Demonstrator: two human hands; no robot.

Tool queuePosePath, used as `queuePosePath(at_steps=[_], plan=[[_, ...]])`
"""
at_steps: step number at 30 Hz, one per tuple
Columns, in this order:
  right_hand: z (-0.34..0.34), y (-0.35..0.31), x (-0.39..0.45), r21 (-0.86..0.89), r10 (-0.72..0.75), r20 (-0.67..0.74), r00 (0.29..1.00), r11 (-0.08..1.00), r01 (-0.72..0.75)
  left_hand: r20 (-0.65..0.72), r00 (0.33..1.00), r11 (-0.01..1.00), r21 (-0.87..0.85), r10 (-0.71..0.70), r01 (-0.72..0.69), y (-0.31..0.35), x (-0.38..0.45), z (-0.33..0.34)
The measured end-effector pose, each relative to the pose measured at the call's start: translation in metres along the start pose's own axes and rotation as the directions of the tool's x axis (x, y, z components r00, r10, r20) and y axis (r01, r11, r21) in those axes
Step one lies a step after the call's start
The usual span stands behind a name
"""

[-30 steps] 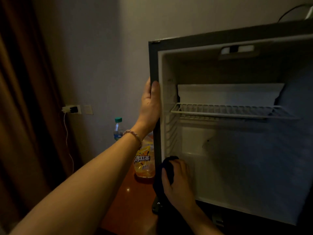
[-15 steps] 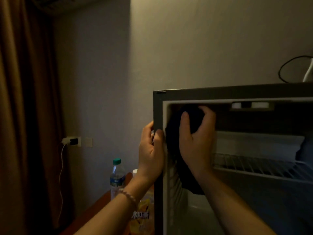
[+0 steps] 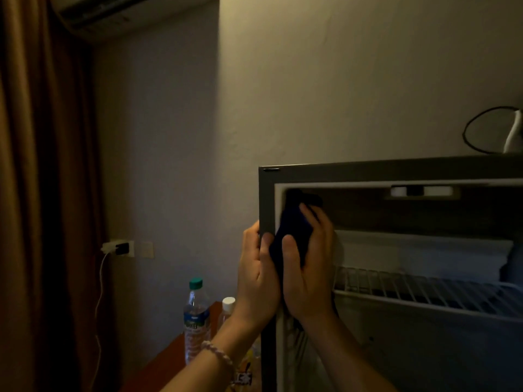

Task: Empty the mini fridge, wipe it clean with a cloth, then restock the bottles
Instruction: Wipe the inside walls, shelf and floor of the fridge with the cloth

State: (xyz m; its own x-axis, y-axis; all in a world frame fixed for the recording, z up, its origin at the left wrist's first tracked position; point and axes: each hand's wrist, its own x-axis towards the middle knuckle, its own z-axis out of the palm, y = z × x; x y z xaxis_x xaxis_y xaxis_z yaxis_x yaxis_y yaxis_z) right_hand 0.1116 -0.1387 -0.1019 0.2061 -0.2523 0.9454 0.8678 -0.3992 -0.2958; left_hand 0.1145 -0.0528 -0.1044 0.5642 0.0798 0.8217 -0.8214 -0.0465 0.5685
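Observation:
The mini fridge [image 3: 396, 168] stands open with a bare white wire shelf [image 3: 424, 290] inside. My left hand [image 3: 256, 278] grips the fridge's left front edge, thumb on the frame. My right hand [image 3: 307, 267] holds a dark blue cloth [image 3: 294, 227] and presses it against the inner left wall near the top corner. Beside the fridge, on a wooden table [image 3: 169, 363], stand a clear water bottle [image 3: 195, 321] with a green cap and a second bottle [image 3: 227, 306] with a white cap; my left arm partly hides an orange tea bottle [image 3: 246, 366].
A brown curtain [image 3: 42, 193] hangs at the left. A wall socket [image 3: 120, 248] holds a plugged charger with a white cable trailing down. An air conditioner [image 3: 127, 12] is mounted high up. A black cable [image 3: 481, 131] lies on the fridge top.
My right hand carried the cloth from the fridge's lower left corner up to the top left inner corner and now slides it slightly down. My left hand stayed on the edge. The view tilted upward.

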Motion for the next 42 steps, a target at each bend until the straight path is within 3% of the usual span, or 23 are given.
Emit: queuePosePath(at_steps=[7,10,13,17,24,35,38,40,42], plan=[[0.000,0.010,0.019,-0.154,-0.311,-0.038,0.950,0.941,0.302,-0.008,1.000,1.000,-0.002,0.006,-0.006,-0.005,0.000,0.000],[0.003,0.015,0.024,-0.202,-0.345,-0.054,0.937,0.923,0.328,-0.018,1.000,1.000,-0.001,0.013,-0.013,-0.007,0.001,0.001],[0.007,0.018,0.028,-0.163,-0.261,-0.113,0.959,0.957,0.241,-0.017,0.999,0.999,0.022,0.048,-0.048,-0.006,0.002,0.000],[0.009,0.018,0.038,-0.109,0.015,-0.093,0.996,0.994,-0.025,-0.008,0.998,0.998,0.029,0.061,-0.061,-0.005,0.001,0.000],[0.009,0.024,0.054,-0.205,0.413,-0.001,0.911,0.891,-0.404,-0.014,0.999,0.997,0.054,0.049,-0.048,-0.005,0.001,0.000],[-0.008,0.010,0.039,-0.333,0.509,0.160,0.846,0.835,-0.439,-0.006,0.999,0.998,0.054,0.032,-0.031,0.000,-0.001,0.001],[-0.014,-0.011,0.025,-0.254,0.383,0.109,0.917,0.903,-0.347,-0.007,1.000,0.999,0.049,0.013,-0.013,0.001,-0.002,0.001],[-0.011,-0.024,0.013,-0.196,0.161,0.032,0.986,0.969,-0.152,-0.009,1.000,0.999,0.043,0.005,-0.004,0.002,-0.002,0.001],[-0.005,-0.024,0.010,-0.171,-0.023,-0.008,1.000,0.985,0.021,-0.014,1.000,0.999,0.050,0.004,-0.003,0.001,-0.002,0.001]])
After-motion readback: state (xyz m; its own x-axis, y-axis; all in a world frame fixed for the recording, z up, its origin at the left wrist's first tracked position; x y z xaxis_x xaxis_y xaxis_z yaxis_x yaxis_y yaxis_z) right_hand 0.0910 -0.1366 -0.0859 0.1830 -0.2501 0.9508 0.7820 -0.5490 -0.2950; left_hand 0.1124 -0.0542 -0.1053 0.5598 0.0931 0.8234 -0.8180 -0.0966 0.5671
